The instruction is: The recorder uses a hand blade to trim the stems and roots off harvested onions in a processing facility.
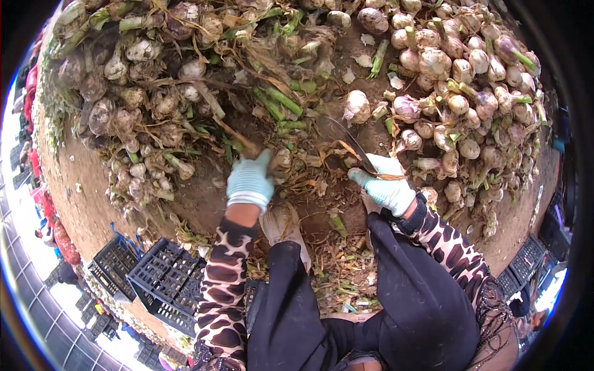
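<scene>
My left hand [250, 181], in a pale ribbed work glove, is curled around a garlic bulb [280, 162]. Motion blurs the bulb, and the fingers hide part of the grip. In my right hand [385, 183], gloved alike, is a knife with a thin, slightly curved dark blade [358, 149]. Its blade slants up and left over the soil, its handle covered by the palm. A dry brown leaf [387, 176] lies across the right-hand fingers. Beyond the left hand is a heap of dirty garlic with stalks [162, 102]. Trimmed garlic bulbs [434, 65] are piled beyond the right hand.
Cut green stalks [283, 102] and dry leaf scraps [320, 185] litter the soil between the piles. One large bulb [357, 106] lies apart from the right pile. Black plastic crates [167, 273] stand at lower left, and more crates [524, 262] at far right.
</scene>
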A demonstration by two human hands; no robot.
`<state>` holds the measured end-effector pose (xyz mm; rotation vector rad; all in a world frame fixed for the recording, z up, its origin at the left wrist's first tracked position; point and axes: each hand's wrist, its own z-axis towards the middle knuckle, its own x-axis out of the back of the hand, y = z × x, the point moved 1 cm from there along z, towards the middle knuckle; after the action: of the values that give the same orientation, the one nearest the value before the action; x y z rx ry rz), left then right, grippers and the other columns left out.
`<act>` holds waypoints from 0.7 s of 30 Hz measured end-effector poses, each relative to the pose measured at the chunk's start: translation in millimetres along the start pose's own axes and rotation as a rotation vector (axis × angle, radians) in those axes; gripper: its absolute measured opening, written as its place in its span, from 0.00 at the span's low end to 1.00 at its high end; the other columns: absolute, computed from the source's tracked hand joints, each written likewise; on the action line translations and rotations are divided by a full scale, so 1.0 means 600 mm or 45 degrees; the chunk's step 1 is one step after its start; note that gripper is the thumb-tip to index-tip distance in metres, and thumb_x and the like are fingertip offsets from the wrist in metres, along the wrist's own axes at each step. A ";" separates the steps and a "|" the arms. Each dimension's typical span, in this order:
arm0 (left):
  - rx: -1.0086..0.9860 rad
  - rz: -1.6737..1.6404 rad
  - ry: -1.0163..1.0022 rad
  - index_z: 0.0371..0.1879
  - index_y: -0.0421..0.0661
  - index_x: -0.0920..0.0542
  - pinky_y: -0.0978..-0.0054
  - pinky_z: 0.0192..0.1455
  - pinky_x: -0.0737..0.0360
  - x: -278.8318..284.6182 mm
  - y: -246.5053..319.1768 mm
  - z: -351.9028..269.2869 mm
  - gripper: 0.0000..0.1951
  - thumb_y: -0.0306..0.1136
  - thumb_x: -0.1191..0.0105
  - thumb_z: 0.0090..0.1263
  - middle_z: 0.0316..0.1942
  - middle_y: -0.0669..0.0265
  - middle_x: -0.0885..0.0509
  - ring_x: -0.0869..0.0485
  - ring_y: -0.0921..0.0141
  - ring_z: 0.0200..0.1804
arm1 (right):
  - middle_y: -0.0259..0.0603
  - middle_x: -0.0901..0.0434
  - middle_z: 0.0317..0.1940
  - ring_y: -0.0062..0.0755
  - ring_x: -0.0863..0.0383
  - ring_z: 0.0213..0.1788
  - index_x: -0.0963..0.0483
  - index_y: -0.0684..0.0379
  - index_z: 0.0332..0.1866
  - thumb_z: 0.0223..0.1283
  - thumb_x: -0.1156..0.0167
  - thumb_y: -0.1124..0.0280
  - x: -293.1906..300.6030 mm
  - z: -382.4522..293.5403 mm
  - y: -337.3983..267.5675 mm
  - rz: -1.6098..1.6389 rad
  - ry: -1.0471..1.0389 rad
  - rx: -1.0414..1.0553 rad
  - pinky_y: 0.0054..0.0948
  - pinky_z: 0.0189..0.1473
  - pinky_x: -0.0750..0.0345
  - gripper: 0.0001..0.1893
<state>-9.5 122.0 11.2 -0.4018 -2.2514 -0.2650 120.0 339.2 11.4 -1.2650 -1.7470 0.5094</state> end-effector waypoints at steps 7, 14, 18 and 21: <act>0.093 -0.048 -0.023 0.46 0.44 0.28 0.59 0.50 0.26 0.008 0.006 0.000 0.20 0.30 0.44 0.52 0.39 0.48 0.22 0.24 0.51 0.46 | 0.48 0.21 0.30 0.41 0.21 0.33 0.24 0.60 0.42 0.53 0.41 0.61 0.002 -0.009 -0.007 0.161 -0.003 0.011 0.31 0.37 0.26 0.15; 0.385 -0.304 0.439 0.45 0.41 0.24 0.69 0.39 0.22 0.015 -0.206 -0.124 0.18 0.24 0.48 0.52 0.28 0.51 0.18 0.17 0.58 0.32 | 0.39 0.19 0.30 0.23 0.23 0.32 0.24 0.62 0.42 0.51 0.38 0.70 0.003 -0.011 0.011 0.209 0.041 -0.084 0.24 0.37 0.26 0.13; 0.446 -0.734 0.250 0.48 0.40 0.26 0.70 0.26 0.23 0.000 -0.174 -0.078 0.19 0.24 0.48 0.55 0.29 0.53 0.19 0.18 0.65 0.24 | 0.41 0.19 0.33 0.27 0.22 0.35 0.24 0.61 0.45 0.52 0.39 0.69 -0.009 -0.010 0.020 0.157 0.022 -0.005 0.25 0.40 0.26 0.15; 0.566 -0.666 -0.023 0.47 0.43 0.25 0.67 0.37 0.22 -0.034 -0.187 -0.012 0.17 0.29 0.46 0.57 0.33 0.51 0.19 0.17 0.60 0.33 | 0.45 0.19 0.33 0.33 0.21 0.36 0.25 0.61 0.45 0.53 0.40 0.66 -0.025 -0.003 0.010 0.199 -0.029 -0.028 0.27 0.41 0.26 0.15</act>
<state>-33.6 11.9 -6.0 0.4252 -2.3155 -0.0194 125.9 327.6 1.5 -1.4237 -1.6844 0.5972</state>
